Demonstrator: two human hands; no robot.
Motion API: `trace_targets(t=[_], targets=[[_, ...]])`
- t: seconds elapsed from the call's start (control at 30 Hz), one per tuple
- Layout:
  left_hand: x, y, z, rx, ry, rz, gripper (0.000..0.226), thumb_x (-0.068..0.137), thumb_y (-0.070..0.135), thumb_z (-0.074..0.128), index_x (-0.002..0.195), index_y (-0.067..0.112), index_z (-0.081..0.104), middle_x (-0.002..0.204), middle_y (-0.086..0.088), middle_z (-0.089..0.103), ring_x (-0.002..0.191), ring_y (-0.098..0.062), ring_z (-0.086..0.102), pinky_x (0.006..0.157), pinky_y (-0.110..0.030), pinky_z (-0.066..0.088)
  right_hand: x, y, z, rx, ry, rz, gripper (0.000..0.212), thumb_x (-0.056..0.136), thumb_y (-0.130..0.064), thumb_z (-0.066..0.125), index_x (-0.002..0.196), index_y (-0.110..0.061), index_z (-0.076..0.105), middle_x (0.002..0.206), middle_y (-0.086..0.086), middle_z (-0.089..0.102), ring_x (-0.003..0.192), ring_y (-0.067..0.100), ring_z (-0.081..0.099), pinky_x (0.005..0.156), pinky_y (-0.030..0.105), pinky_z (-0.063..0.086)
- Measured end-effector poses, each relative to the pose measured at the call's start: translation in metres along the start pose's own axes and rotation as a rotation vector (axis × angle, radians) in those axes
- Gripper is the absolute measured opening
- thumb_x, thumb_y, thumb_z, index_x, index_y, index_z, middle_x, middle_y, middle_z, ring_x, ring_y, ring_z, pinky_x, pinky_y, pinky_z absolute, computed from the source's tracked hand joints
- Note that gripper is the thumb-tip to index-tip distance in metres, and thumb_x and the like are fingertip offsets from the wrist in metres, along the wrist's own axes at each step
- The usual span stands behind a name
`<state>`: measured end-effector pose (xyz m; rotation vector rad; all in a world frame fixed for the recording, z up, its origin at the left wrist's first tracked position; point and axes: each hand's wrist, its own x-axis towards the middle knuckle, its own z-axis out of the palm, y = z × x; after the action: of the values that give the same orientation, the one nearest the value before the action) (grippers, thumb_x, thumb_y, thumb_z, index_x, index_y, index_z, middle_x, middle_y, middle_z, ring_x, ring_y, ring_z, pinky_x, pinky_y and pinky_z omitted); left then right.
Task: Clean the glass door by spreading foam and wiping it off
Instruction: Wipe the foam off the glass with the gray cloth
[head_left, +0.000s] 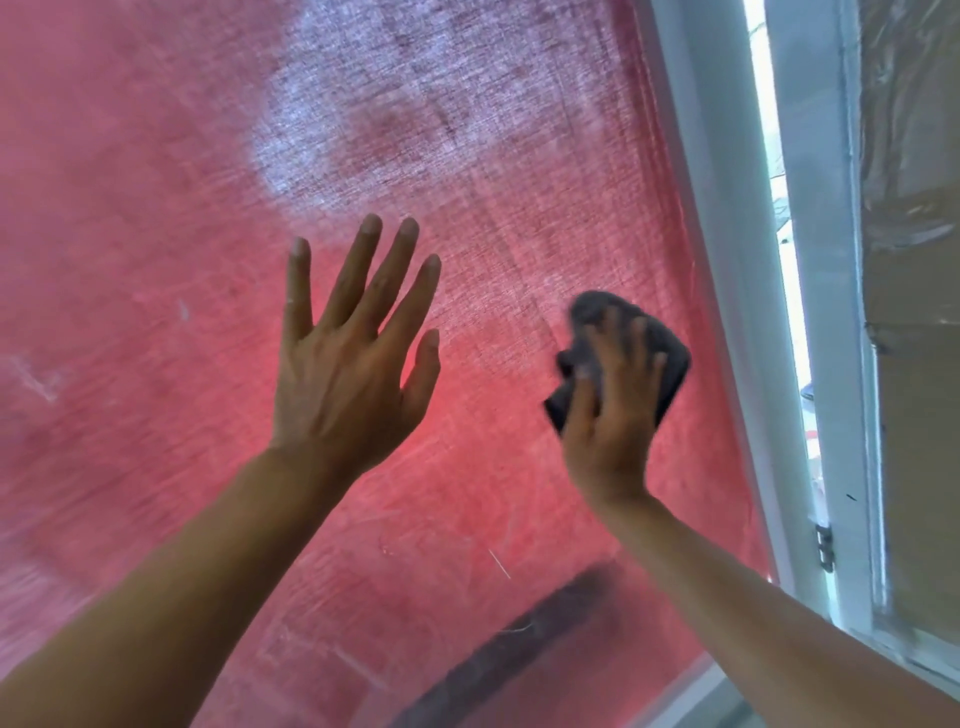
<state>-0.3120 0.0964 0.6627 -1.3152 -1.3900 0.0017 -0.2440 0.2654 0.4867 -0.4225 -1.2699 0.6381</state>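
1. Plainly, the glass door (156, 208) fills nearly the whole view, with red woven fabric (519, 493) showing through it and faint streaks and smears over its surface.
2. Along the right runs the white frame (727, 260), with a small metal hinge (824, 548) low on it.
3. High on the glass sits a whitish hazy patch (311, 119) — foam residue or film, I cannot tell which — above and between the two hands.
4. Left hand (348, 374): raised against the glass with fingers (387, 280) spread wide and straight, holding nothing; whether the palm touches the pane cannot be told.
5. Right hand (608, 415): near the frame, its fingers (641, 353) splayed over a dark grey cloth (670, 358) — pressing it on the glass, the bunched cloth showing above and beside the fingers. The hand is motion-blurred.
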Motion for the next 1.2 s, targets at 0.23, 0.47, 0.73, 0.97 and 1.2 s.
trace_targets(t=[0.23, 0.47, 0.73, 0.97, 1.2], targets=[[-0.027, 0.023, 0.009, -0.048, -0.029, 0.088, 0.047, 0.104, 0.022, 0.051, 0.149, 0.007, 0.051, 0.164, -0.01, 0.035, 0.155, -0.03, 0.027, 0.121, -0.071, 0.011, -0.005, -0.011, 0.003, 0.031, 0.004, 0.058, 0.04, 0.107, -0.018, 0.043, 0.146, -0.017, 0.052, 0.161, 0.0, 0.038, 0.156, 0.026, 0.02, 0.127, 0.054, 0.008], [-0.022, 0.05, 0.026, -0.076, -0.012, 0.117, 0.043, 0.104, 0.02, 0.051, 0.144, 0.006, 0.055, 0.161, -0.01, 0.042, 0.154, -0.028, 0.029, 0.123, -0.068, 0.008, -0.032, -0.012, 0.006, -0.008, -0.117, -0.198, 0.039, 0.104, -0.017, 0.041, 0.142, -0.021, 0.051, 0.156, -0.009, 0.041, 0.156, 0.019, 0.022, 0.127, 0.048, 0.009], [0.004, 0.081, 0.052, -0.067, -0.092, 0.26, 0.047, 0.105, 0.023, 0.047, 0.148, 0.006, 0.05, 0.163, -0.011, 0.038, 0.156, -0.03, 0.024, 0.121, -0.071, 0.006, -0.022, 0.046, -0.025, 0.002, 0.28, 0.481, 0.044, 0.108, -0.013, 0.043, 0.15, -0.022, 0.046, 0.156, -0.016, 0.036, 0.154, 0.012, 0.02, 0.124, 0.059, 0.019], [0.006, 0.114, 0.077, -0.051, -0.082, 0.325, 0.048, 0.1, 0.015, 0.052, 0.147, 0.003, 0.05, 0.162, -0.014, 0.039, 0.155, -0.032, 0.026, 0.123, -0.068, 0.007, -0.042, 0.054, -0.024, 0.028, 0.041, 0.193, 0.045, 0.106, -0.019, 0.039, 0.149, -0.021, 0.048, 0.16, -0.021, 0.031, 0.157, 0.01, 0.014, 0.129, 0.043, 0.006], [0.006, 0.113, 0.082, -0.019, -0.11, 0.307, 0.05, 0.108, 0.026, 0.036, 0.153, 0.005, 0.041, 0.165, -0.012, 0.033, 0.157, -0.031, 0.019, 0.123, -0.066, 0.003, -0.034, 0.095, -0.056, 0.039, 0.097, 0.254, 0.046, 0.106, -0.006, 0.044, 0.149, -0.021, 0.044, 0.154, -0.03, 0.026, 0.155, 0.018, 0.019, 0.123, 0.06, 0.022]])
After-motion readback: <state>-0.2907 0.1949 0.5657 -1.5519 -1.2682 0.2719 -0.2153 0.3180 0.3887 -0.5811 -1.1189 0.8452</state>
